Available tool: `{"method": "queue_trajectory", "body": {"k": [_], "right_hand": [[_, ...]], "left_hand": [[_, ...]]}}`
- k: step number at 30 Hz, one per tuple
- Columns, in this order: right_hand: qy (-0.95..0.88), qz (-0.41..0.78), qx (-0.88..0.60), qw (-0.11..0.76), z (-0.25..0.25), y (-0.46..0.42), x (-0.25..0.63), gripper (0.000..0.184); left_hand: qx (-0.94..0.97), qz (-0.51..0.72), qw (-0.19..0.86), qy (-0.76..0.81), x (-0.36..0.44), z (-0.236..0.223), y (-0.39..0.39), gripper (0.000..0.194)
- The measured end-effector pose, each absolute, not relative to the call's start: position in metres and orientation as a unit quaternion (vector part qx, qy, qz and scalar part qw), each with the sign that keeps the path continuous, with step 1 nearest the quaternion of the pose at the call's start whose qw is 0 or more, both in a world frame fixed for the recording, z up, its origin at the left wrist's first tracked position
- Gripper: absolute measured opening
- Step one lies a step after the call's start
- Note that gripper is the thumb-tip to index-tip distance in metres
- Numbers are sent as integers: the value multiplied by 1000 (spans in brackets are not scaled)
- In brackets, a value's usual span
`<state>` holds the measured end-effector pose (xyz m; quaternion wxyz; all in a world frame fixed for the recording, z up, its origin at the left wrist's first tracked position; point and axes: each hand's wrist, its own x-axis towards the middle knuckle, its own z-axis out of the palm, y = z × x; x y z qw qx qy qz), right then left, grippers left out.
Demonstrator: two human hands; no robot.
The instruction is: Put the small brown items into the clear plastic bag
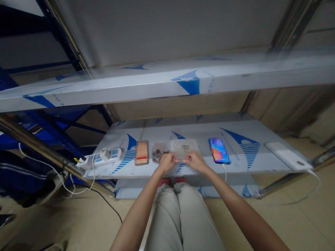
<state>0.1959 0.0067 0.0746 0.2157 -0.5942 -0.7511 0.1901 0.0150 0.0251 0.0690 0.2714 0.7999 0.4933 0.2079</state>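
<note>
My left hand (168, 162) and my right hand (194, 161) face each other just above the front part of the lower shelf (200, 125). Both have thumb and fingers pinched together, with a small gap between the hands. Whatever sits in the fingertips is too small to make out. Beside and behind my left hand lies a clear plastic bag (158, 154) of small dark pieces. A whitish, see-through bag or sheet (177, 145) with a few small bits on it lies just behind my right hand.
A phone (141, 152) lies to the left and a lit phone (218, 150) with a white cable to the right. Further out are a white power strip (107, 156) and a long white device (288, 156). The upper shelf (139, 90) juts across above. A person's leg (6, 176) shows at left.
</note>
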Motion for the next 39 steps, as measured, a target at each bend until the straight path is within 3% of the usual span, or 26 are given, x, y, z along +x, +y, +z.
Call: {"method": "queue_trajectory", "body": {"k": [8, 21, 29, 35, 39], "right_hand": [[-776, 213, -522, 283, 82, -2, 201, 19], [-774, 213, -544, 244, 84, -10, 199, 19], [-778, 242, -522, 252, 87, -10, 196, 19], [-765, 266, -531, 250, 80, -2, 189, 26], [-770, 255, -532, 242, 69, 7, 183, 21]], "left_hand": [[746, 273, 441, 418, 0, 66, 22, 29], [779, 274, 362, 433, 7, 75, 6, 18], [782, 253, 419, 386, 8, 82, 12, 25], [800, 252, 367, 403, 9, 76, 16, 30], [811, 239, 322, 426, 10, 72, 19, 29]]}}
